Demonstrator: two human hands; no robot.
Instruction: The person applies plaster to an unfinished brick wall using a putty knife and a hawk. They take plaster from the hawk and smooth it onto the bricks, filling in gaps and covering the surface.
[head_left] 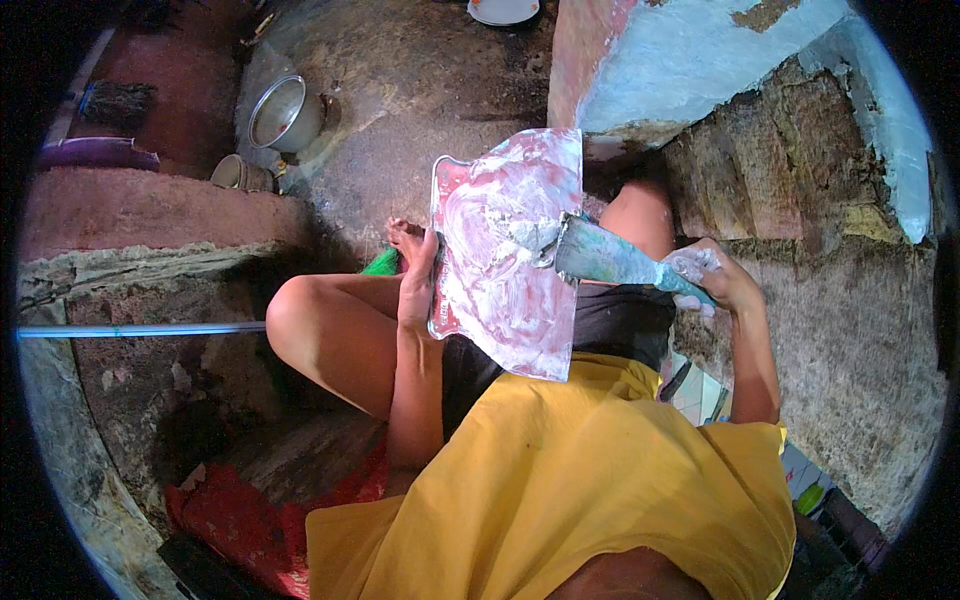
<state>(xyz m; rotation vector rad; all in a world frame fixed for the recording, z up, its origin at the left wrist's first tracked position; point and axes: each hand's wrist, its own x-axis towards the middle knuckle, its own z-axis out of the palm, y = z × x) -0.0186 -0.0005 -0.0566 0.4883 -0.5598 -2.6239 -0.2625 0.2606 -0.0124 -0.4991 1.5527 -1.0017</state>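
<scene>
A flat reddish panel [490,300] smeared with white paste is held out over my lap. My left hand [418,280] grips it by its left edge, the thumb lying along the rim and the other fingers hidden behind. Wet-looking white paste [525,238] is heaped thicker near the panel's middle. In my right hand [735,282] is a putty knife [612,256], its broad, paste-stained blade pointing left and touching or just over the panel's right side. White paste coats the fingers of my right hand, which are closed round the handle.
On the worn floor ahead stand a metal pot [285,112] and a small round container [243,174], with a white plate [503,10] farther off. A blue pole [140,330] and green bristles [381,264] lie left. A patchy light-blue wall [700,70] rises at right.
</scene>
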